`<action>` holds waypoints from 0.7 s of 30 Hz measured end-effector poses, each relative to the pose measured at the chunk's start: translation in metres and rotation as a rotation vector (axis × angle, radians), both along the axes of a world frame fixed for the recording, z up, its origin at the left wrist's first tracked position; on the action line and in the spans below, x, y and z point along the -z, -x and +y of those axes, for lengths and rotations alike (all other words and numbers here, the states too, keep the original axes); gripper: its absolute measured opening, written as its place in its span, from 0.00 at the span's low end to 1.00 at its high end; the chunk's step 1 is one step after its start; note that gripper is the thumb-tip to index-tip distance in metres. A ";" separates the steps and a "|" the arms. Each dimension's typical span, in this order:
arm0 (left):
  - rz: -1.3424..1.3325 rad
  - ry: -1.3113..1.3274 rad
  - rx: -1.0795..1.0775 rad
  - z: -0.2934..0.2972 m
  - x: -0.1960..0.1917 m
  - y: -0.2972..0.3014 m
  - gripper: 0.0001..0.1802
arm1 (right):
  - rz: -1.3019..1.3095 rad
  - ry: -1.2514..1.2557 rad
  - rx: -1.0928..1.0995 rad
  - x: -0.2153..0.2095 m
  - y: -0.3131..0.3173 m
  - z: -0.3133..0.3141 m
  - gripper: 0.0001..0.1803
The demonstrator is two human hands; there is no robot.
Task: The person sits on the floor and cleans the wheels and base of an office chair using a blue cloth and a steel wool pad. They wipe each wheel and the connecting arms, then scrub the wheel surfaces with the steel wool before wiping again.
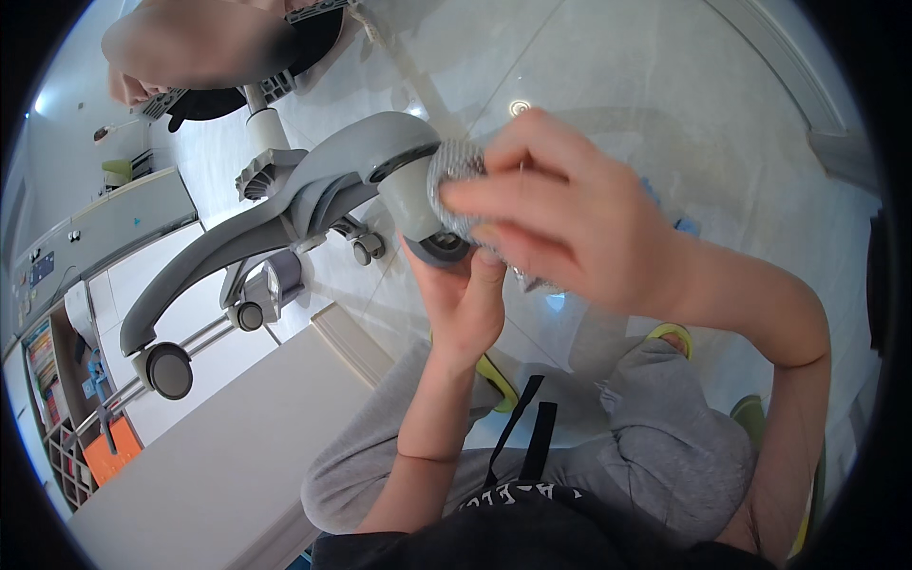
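Note:
A grey swivel-chair base (214,242) with several curved legs is tilted before me. The end of its nearest leg points toward my hands, and a caster (408,199) sits under that end. My left hand (461,309) is closed around the caster's lower side, its thumb up against the dark wheel part. In my right hand (579,214) a crumpled silvery-grey cloth (456,171) is pinched and pressed against the caster's side. The fingers and cloth hide part of the wheel.
Other casters (169,370) stick out from the base at left. A pale low cabinet or ledge (237,427) lies at lower left. Behind the base rises the chair's column (263,128), below a pinkish, partly blurred shape (195,43). Bookshelves (52,375) stand far left.

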State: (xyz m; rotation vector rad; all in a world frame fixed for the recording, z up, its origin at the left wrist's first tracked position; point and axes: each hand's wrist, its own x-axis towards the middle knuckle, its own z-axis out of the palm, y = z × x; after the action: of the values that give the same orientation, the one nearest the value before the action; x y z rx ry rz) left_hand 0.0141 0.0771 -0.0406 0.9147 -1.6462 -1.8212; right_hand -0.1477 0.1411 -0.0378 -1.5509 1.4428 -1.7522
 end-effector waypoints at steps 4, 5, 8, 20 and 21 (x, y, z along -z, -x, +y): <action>0.097 0.019 0.003 -0.002 0.003 0.001 0.42 | -0.140 -0.086 -0.019 0.001 -0.002 0.002 0.15; 0.089 0.060 0.031 -0.003 0.004 0.000 0.42 | -0.141 -0.083 -0.014 0.006 -0.006 0.007 0.16; 0.060 0.088 0.026 -0.001 0.004 0.002 0.44 | -0.145 -0.108 -0.011 0.004 -0.007 0.007 0.16; 0.028 0.236 0.061 -0.007 0.009 0.000 0.47 | -0.191 -0.120 -0.029 0.008 -0.012 0.007 0.15; 0.040 0.263 0.094 -0.008 0.010 0.000 0.48 | -0.174 -0.116 -0.036 0.008 -0.011 0.006 0.15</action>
State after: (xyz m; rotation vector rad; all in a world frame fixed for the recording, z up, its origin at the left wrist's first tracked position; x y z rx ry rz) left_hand 0.0143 0.0689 -0.0504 0.6930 -1.8765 -1.6192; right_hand -0.1369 0.1475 -0.0463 -1.3228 1.3959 -1.7043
